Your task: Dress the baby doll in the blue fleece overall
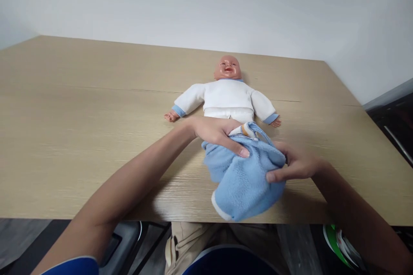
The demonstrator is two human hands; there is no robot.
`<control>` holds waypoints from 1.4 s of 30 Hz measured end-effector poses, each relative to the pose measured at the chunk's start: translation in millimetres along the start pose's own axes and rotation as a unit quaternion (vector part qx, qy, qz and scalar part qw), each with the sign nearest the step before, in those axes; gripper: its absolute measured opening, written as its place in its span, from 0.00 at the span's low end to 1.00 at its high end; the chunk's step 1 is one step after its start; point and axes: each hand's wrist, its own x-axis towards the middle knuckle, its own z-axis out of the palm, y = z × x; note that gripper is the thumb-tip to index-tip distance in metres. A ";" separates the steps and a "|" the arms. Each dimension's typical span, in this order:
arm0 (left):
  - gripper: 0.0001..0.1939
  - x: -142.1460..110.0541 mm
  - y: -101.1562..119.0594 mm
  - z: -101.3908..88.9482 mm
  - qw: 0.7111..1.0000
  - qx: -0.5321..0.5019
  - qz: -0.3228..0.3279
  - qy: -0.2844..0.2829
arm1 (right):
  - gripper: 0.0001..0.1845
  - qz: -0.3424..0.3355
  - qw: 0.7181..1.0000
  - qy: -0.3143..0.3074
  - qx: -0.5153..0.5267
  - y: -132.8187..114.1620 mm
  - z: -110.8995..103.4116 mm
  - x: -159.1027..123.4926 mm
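A baby doll (227,94) in a white top lies on its back on the wooden table (80,107), head toward the far wall, arms spread. Light blue fleece trousers (241,176) are bunched over its lower body, reaching the near table edge. My left hand (217,133) grips the trousers' waistband at the doll's hip, fingers curled into the fabric. My right hand (295,163) pinches the trousers' right side, thumb pressed on the fleece. The doll's legs are hidden under the cloth.
The table meets a plain white wall at the back. Dark furniture (395,116) stands off the right edge. Below the near edge are my lap (206,245), a grey object (124,240) at left and a green and white thing (338,245) at right.
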 end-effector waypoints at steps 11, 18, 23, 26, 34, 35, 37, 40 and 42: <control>0.28 -4.3 -13.9 -4.8 0.995 -0.080 -0.027 -0.059 | 0.25 0.042 0.989 0.105 0.094 26.4 2.6 17.3; 0.18 -8.8 -13.2 -8.5 1.000 -0.022 -0.008 -0.020 | 0.24 0.067 0.985 -0.153 -0.036 3.0 3.4 5.9; 0.22 -7.3 -11.6 -5.1 0.995 -0.068 -0.039 -0.064 | 0.23 0.032 0.998 -0.039 0.045 12.4 7.5 8.2; 0.28 -4.2 -12.4 -0.9 0.984 -0.120 -0.060 -0.117 | 0.23 0.018 0.990 0.055 0.129 21.5 9.1 10.9; 0.30 -2.4 -25.5 -0.8 0.997 -0.070 0.026 -0.002 | 0.25 0.005 0.995 0.001 0.100 27.8 2.4 10.6; 0.30 -3.1 -25.8 -1.6 0.998 -0.061 0.026 -0.006 | 0.27 0.002 0.995 -0.035 0.091 26.8 0.7 9.2; 0.30 -4.1 -25.2 -2.8 0.998 -0.052 0.031 -0.009 | 0.33 0.000 0.991 -0.102 0.087 25.0 -1.5 6.8; 0.32 -4.8 -23.2 -2.8 0.998 -0.051 0.037 -0.006 | 0.38 -0.010 0.989 -0.110 0.099 24.6 -0.8 7.0; 0.33 -5.1 -22.9 -1.9 0.998 -0.046 0.033 0.009 | 0.36 -0.015 0.993 -0.057 0.107 25.5 0.7 9.2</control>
